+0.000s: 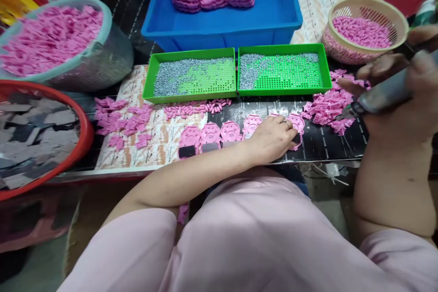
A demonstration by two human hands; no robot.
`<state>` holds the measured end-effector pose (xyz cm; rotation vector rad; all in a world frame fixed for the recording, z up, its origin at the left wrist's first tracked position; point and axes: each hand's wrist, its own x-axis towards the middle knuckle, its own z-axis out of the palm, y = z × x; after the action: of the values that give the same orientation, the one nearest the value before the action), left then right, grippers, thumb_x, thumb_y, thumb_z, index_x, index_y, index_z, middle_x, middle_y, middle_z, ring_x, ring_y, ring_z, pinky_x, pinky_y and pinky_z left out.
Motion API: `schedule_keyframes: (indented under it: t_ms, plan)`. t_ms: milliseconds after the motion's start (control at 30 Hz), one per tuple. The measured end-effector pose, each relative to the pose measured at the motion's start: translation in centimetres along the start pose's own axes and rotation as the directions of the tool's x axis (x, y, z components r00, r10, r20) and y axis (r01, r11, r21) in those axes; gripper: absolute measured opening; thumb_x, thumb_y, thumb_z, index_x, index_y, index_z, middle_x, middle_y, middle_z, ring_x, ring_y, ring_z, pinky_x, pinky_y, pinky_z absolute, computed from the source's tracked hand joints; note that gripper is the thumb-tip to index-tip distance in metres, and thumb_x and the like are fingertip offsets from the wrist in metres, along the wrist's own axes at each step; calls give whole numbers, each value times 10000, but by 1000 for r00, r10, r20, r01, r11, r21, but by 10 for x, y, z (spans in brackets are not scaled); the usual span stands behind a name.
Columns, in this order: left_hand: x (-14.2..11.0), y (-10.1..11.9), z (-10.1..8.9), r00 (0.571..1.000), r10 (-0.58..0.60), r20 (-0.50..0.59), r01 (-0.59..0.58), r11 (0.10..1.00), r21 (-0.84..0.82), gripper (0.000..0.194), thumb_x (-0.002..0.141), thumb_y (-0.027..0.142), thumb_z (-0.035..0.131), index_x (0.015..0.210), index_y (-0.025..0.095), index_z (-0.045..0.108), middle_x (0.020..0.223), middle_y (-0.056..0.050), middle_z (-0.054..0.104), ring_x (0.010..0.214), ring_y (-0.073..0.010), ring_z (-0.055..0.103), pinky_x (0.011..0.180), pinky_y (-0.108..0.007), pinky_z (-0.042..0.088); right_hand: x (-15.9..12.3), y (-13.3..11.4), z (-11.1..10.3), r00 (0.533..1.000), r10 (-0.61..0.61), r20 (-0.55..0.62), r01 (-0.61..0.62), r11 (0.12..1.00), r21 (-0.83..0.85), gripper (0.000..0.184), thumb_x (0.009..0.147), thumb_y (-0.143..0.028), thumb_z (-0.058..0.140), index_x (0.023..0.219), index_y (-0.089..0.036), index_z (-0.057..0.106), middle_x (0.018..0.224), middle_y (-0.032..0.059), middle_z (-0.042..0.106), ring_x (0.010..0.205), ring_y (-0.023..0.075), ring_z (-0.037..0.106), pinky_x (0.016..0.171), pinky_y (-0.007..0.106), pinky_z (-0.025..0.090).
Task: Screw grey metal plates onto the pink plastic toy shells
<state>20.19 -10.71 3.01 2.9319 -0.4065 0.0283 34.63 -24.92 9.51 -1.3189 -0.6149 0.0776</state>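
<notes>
A row of pink toy-like plastic shells [230,132] lies along the table's near edge, some with dark or grey flat pieces [187,151] at their lower ends. My left hand [278,134] reaches over the right part of this row, fingers bent together, their tips at a dark flat piece on the rightmost pink shell [297,123]. What its fingers pinch is hidden. At the right, my right hand [417,82] wraps round a grey cylindrical power screwdriver [386,91], somewhat blurred. Its tip points down-left over a heap of small pink parts [328,105].
Two green trays [236,86] of small metal screws stand behind the row. Beyond is a blue bin [222,39] with stacked pink shells. A teal basket [116,50] and red basket [87,132] stand left, a cream basket [400,23] back right. Loose pink pieces [125,118] lie left.
</notes>
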Motion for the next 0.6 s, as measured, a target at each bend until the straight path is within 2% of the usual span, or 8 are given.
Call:
schedule_keyframes:
  t_ms: [100, 167, 267, 367, 467, 533, 600]
  plan:
    - [2, -3, 2, 999, -5, 44, 4, 1000, 22, 290, 942, 350, 506, 1054, 140, 671, 1030, -100, 669, 980, -256, 574, 815, -367, 426, -16, 2, 6, 995, -6, 96, 0, 998, 63, 406, 664, -426, 760, 1023, -293, 625, 710, -39, 646, 662, 155, 649, 581, 339, 583]
    - [2, -5, 1, 998, 5, 58, -7, 999, 34, 261, 943, 316, 502, 1059, 148, 666, 1031, -94, 664, 976, -245, 570, 804, -358, 422, -20, 4, 2, 987, -77, 140, 70, 996, 48, 421, 740, -464, 713, 1108, -290, 604, 706, -34, 664, 634, 150, 651, 569, 321, 568]
    - [2, -4, -1, 996, 33, 78, -36, 998, 44, 238, 937, 298, 512, 1047, 148, 660, 1027, -89, 660, 954, -228, 570, 802, -344, 422, -21, 8, -8, 969, -121, 215, 109, 992, 68, 494, 736, -395, 746, 1185, -261, 590, 648, -39, 637, 560, 119, 598, 552, 282, 531]
    - [4, -2, -2, 995, 51, 83, -57, 996, 69, 215, 930, 266, 508, 1010, 134, 657, 1001, -100, 661, 920, -223, 577, 786, -343, 425, -22, 15, -15, 949, -125, 289, 106, 991, 82, 554, 676, -272, 799, 1192, -279, 599, 674, -48, 622, 620, 112, 585, 747, 326, 564]
    - [8, -2, -1, 996, 31, 81, -39, 994, 99, 197, 926, 232, 487, 971, 123, 644, 957, -111, 658, 915, -236, 587, 753, -355, 427, -23, 23, -19, 930, -131, 344, 93, 988, 124, 536, 650, -246, 804, 1147, -291, 611, 773, -12, 674, 771, 165, 655, 907, 431, 537]
    - [12, -6, -1, 998, -26, 62, 18, 991, 130, 203, 931, 234, 471, 957, 117, 635, 933, -120, 655, 927, -250, 590, 729, -358, 424, -22, 25, -20, 927, -67, 369, 6, 987, 163, 505, 661, -273, 784, 1130, -284, 596, 841, 26, 710, 829, 218, 688, 865, 479, 555]
    - [16, -13, -2, 995, -89, 41, 81, 984, 158, 217, 935, 249, 465, 957, 112, 632, 934, -131, 653, 937, -258, 588, 713, -356, 419, -19, 22, -18, 939, 15, 344, -77, 983, 166, 444, 693, -270, 729, 1110, -260, 575, 776, 35, 714, 713, 232, 694, 686, 443, 592]
